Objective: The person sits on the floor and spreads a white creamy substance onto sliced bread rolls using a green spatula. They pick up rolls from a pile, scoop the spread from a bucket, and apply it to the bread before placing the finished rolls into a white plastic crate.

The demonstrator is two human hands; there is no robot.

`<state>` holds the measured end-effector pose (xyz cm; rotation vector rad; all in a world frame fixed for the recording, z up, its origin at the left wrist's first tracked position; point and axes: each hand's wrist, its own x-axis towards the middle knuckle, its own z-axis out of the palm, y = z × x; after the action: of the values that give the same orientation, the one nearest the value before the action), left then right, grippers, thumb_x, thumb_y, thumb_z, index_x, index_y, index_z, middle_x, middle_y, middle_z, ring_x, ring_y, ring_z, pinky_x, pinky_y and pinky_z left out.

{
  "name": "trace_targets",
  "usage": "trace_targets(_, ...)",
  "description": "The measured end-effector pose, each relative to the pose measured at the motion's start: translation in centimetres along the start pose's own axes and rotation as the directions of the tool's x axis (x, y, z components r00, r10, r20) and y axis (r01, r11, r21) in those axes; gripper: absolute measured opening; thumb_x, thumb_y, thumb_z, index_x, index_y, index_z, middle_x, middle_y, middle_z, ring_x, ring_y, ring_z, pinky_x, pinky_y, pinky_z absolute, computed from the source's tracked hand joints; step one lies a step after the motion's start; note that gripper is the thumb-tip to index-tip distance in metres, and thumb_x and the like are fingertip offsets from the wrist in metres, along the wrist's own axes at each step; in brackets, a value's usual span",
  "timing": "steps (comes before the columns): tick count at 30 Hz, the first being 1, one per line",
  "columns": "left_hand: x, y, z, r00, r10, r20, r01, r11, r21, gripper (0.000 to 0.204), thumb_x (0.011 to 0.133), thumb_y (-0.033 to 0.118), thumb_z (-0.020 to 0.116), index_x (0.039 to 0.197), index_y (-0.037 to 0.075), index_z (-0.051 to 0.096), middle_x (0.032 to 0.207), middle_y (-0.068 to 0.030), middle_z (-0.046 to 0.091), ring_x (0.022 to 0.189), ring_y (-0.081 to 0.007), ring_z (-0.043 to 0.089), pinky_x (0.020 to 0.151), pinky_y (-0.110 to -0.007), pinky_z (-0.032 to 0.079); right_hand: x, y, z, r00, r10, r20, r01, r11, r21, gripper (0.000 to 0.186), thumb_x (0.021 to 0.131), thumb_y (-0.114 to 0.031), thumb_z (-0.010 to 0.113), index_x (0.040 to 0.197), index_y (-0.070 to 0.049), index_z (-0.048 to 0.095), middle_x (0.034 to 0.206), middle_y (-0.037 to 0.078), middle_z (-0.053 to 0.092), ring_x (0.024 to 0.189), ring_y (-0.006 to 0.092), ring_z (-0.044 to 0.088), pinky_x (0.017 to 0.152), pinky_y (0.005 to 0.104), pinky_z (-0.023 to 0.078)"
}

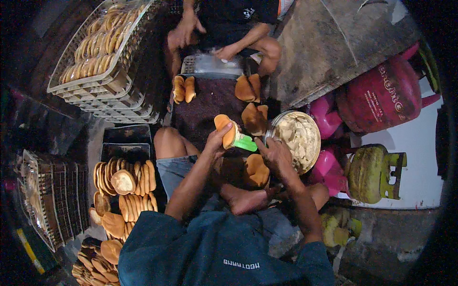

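My left hand is closed around a split round bun and holds it upright. In my right hand is a bright green spatula; its blade touches the bun's cut side, where pale cream shows. Just right of my right hand stands a round tub of thick beige cream. Other buns lie close by: a golden one near my foot and a partly shaded one beyond the spatula.
Stacked crates of bagged buns rise at far left. Loose flat buns are piled by my left side. A co-worker's hand rests near a clear bag opposite me. Pink and green gas cylinders stand at right.
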<state>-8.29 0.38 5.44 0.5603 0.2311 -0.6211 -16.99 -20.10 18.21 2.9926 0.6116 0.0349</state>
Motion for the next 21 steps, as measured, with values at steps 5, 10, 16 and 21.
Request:
trace_targets(5, 1.1, 0.4, -1.7, 1.0, 0.015, 0.028, -0.013, 0.998, -0.056, 0.032, 0.098, 0.029, 0.059, 0.112, 0.0, 0.059, 0.103, -0.0141, 0.068, 0.092, -0.0236, 0.068, 0.08, -0.036, 0.057, -1.2, -0.6, -1.7, 0.997, -0.053, 0.059, 0.048, 0.995, 0.087, 0.038, 0.086, -0.014, 0.058, 0.123, -0.016, 0.063, 0.087, 0.011, 0.059, 0.081, 0.0316, 0.064, 0.069, 0.0439, 0.053)
trace_targets(10, 0.3, 0.7, 0.0, 0.951, 0.014, 0.309, 0.064, 0.968, -0.241, 0.047, 0.099, 0.037, 0.047, 0.122, -0.004, 0.052, 0.108, -0.0195, 0.066, 0.097, -0.03, 0.066, 0.087, -0.039, 0.055, -2.8, 2.3, -0.9, 0.949, 0.315, -0.033, -0.222, 0.735, 0.641, 0.028, 0.09, -0.02, 0.066, 0.116, -0.009, 0.069, 0.1, 0.012, 0.069, 0.09, 0.0298, 0.066, 0.08, 0.0397, 0.052)
trace_targets(16, -1.4, 0.2, 1.5, 0.964, -0.113, 0.239, 0.171, 0.956, -0.239, 0.055, 0.088, 0.031, 0.051, 0.128, -0.006, 0.05, 0.111, -0.0218, 0.064, 0.095, -0.0331, 0.066, 0.086, -0.043, 0.056, -2.6, 1.1, 1.8, 0.909, 0.403, 0.105, -0.261, 0.354, 0.898, 0.029, 0.093, -0.021, 0.065, 0.116, -0.003, 0.067, 0.106, 0.014, 0.07, 0.097, 0.0253, 0.067, 0.087, 0.033, 0.05)
trace_targets(21, -1.8, -0.7, 0.9, 0.969, -0.16, 0.188, 0.201, 0.954, -0.223, 0.054, 0.084, 0.03, 0.052, 0.125, -0.005, 0.052, 0.111, -0.02, 0.064, 0.096, -0.0316, 0.066, 0.084, -0.043, 0.056, -1.9, -1.1, 5.6, 0.911, 0.405, 0.078, -0.221, 0.32, 0.921, 0.027, 0.091, -0.023, 0.066, 0.112, -0.005, 0.069, 0.103, 0.014, 0.071, 0.093, 0.0259, 0.068, 0.085, 0.0342, 0.052)
